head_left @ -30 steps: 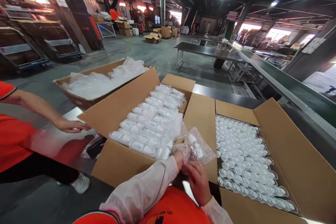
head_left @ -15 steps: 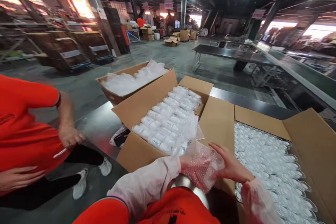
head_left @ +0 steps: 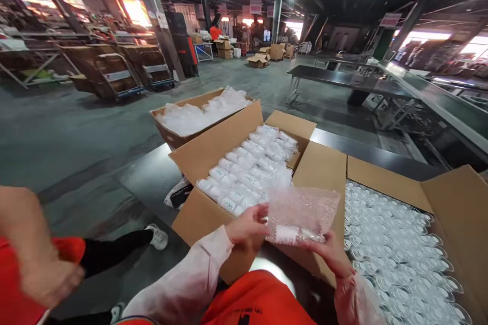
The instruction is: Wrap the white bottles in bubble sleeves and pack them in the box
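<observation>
Fingers of the left hand (head_left: 247, 226) pinch the left edge of a bubble-wrap pouch (head_left: 303, 213), and the right hand (head_left: 328, 256) grips its lower right corner from beneath. A small white item shows inside the pouch, which is held above the gap between two open cardboard boxes: one of wrapped white bottles (head_left: 247, 175), one of clear lids (head_left: 396, 249). A co-worker's blurred arm (head_left: 34, 259) sits far left.

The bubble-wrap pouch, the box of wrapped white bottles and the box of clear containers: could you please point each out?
bubble-wrap pouch (head_left: 303, 210): head view, middle of its bubbled face.
box of wrapped white bottles (head_left: 198, 218): head view, bare front wall.
box of clear containers (head_left: 385, 183): head view, bare back wall.
</observation>
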A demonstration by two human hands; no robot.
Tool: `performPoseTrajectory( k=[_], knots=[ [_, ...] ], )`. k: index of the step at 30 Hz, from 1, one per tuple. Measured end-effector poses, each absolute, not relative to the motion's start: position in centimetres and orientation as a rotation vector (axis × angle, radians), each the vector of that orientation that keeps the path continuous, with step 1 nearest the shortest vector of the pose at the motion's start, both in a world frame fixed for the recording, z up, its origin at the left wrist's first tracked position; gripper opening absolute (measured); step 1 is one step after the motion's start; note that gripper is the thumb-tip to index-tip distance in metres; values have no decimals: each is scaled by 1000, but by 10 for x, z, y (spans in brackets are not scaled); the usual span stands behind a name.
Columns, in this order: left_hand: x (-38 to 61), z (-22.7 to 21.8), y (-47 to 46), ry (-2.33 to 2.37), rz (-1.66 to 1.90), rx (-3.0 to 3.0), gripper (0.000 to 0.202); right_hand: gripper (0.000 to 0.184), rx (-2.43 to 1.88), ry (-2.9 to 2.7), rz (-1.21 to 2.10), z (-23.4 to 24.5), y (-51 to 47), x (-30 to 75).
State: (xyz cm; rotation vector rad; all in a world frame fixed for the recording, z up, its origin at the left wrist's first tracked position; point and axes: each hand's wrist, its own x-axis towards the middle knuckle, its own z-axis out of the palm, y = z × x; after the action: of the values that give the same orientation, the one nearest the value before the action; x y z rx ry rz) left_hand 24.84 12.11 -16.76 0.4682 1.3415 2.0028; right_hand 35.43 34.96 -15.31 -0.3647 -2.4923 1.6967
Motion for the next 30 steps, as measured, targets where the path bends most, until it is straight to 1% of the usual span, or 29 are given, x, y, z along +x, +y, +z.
performPoseTrajectory(
  k=[1,3,5,6,8,9,11,12,13,14,16,18,19,22,24,26,28,30],
  knots=[
    [253,-175,130,1289,1929,525,70,41,-347,-2498,1744,-154,347,356],
    [260,-185,143,1275,1877,569,56,39,-349,-2524,1798,-154,348,360],
    [262,-187,148,1337,1853,537,44,36,-422,-2480,1724,-154,357,367],
    [261,-186,148,1346,1826,520,41,35,-457,-2429,1690,-154,362,370],
    [258,-185,146,1299,1769,501,42,36,-472,-2269,1701,-154,369,376],
    [258,-185,145,1257,1746,492,44,39,-442,-2207,1752,-153,369,378],
    [258,-186,143,1176,1708,470,46,52,-314,-2185,1913,-148,363,380],
    [259,-188,142,1151,1695,462,48,60,-216,-2232,1989,-145,356,381],
    [260,-190,142,1138,1685,461,50,64,-114,-2308,2032,-142,349,381],
    [260,-192,140,1142,1681,468,51,63,-37,-2388,2029,-140,342,382],
    [262,-196,137,1199,1683,510,50,50,-3,-2516,1950,-140,329,385],
    [264,-198,132,1260,1685,594,43,36,-154,-2576,1903,-146,321,389],
    [265,-198,130,1282,1692,642,40,36,-282,-2563,1930,-150,318,390],
    [271,-196,127,1347,1727,787,35,49,-651,-2377,2176,-160,317,391],
    [274,-198,127,1439,1768,838,30,49,-640,-2311,2311,-160,319,389],
    [275,-203,126,1514,1801,810,29,49,-421,-2401,2222,-156,321,386],
    [273,-210,122,1546,1826,733,32,47,-188,-2537,1977,-150,324,384],
    [271,-214,115,1556,1816,706,38,32,-79,-2611,1795,-149,324,381]
  ],
)
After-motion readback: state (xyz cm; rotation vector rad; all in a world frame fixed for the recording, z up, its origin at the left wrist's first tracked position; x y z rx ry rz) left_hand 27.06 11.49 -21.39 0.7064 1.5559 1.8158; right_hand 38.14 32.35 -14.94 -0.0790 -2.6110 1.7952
